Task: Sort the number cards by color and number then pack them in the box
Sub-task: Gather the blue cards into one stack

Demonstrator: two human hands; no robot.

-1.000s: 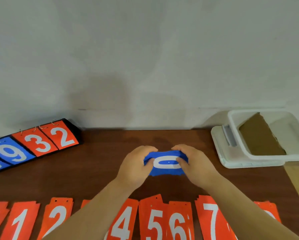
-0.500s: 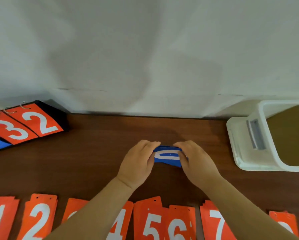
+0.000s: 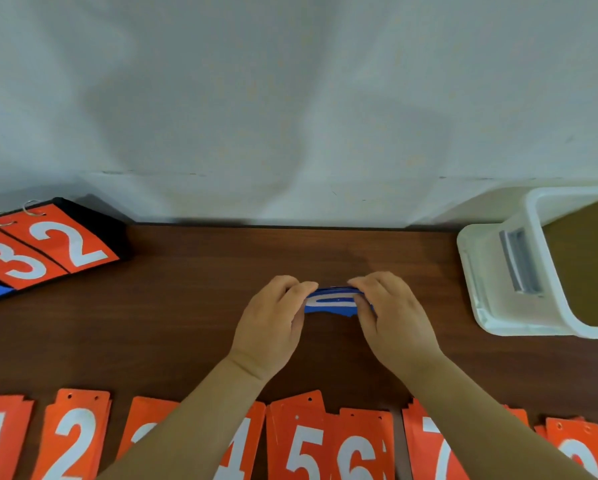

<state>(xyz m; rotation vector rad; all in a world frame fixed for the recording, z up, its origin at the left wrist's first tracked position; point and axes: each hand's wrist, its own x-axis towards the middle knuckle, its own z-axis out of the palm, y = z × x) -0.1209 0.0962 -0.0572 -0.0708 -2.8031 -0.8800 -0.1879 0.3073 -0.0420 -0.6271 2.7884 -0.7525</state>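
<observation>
A stack of blue cards (image 3: 330, 301) is gripped at its ends by the left hand (image 3: 273, 323) and right hand (image 3: 393, 318), with the box (image 3: 505, 289) at three o'clock.

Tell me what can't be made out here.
- Head view: how many blue cards the left hand and right hand pinch; seen edge-on.
- Orange 3 card: left forearm covers its digit.
- White box: right frame edge cuts it off.
- Scoreboard: left frame edge cuts it off.

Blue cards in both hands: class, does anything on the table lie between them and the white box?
Nothing visible does. Bare table lies between the blue cards and the white box; the orange cards lie nearer the person.
</observation>
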